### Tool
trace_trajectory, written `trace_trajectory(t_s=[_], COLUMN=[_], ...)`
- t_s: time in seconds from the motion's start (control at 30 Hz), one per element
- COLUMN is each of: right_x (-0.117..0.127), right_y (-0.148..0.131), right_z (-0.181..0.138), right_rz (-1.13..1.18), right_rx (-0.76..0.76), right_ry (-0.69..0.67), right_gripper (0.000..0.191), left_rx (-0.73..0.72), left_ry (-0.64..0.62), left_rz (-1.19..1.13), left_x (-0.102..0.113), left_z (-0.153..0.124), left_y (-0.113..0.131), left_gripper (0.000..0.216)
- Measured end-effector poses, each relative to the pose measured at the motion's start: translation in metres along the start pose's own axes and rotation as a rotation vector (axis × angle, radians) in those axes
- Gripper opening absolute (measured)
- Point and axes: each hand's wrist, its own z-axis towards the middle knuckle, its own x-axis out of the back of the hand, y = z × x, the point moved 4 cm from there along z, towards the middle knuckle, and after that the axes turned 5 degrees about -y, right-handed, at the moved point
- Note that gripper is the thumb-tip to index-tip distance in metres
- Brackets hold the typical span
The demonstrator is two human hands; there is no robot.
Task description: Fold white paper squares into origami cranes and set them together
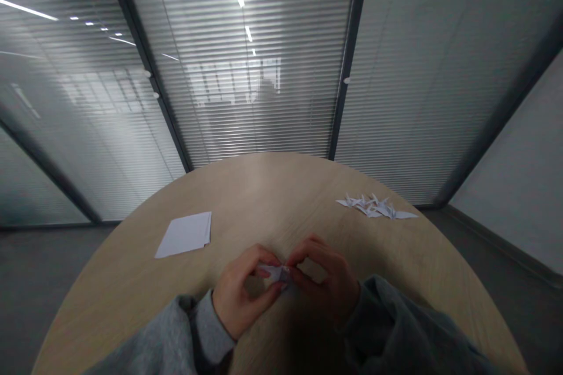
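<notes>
A small folded piece of white paper [276, 273] is pinched between both of my hands just above the round wooden table [246, 199]. My left hand [241, 296] curls around it from the left, thumb and fingers closed on the paper. From the right, my right hand [328, 278] pinches the same piece with its fingertips. Most of the paper is hidden by my fingers. Both wrists are in grey sleeves.
A stack of white paper sheets [185, 234] lies on the table to the left. Several folded white paper figures [375, 207] sit in a cluster at the far right. Glass walls with blinds stand behind the table.
</notes>
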Motion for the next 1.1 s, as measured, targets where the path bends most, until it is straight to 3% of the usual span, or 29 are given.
trace_trajectory(t_s=[0.33,0.47,0.77,1.1], right_x=[-0.004,-0.005,-0.005,-0.009], right_y=[0.007,0.012,0.014,0.023], right_z=[-0.001,-0.002,-0.001,-0.004], right_rz=[0.086,0.090,0.107,0.317], right_rx=[-0.126,-0.202,-0.214,-0.386], right_ry=[-0.039,-0.018,-0.007,-0.021], right_gripper=[0.006,0.005,0.008,0.015], left_rx=[0.067,0.069,0.083,0.154], left_ry=[0.073,0.094,0.114,-0.098], left_rz=[0.044,-0.014,-0.028,0.142], left_x=[0.002,0.002,0.001,-0.003], left_z=[0.001,0.001,0.000,0.001], left_y=[-0.006,-0.005,-0.007,-0.009], left_gripper=[0.007,0.017,0.022,0.020])
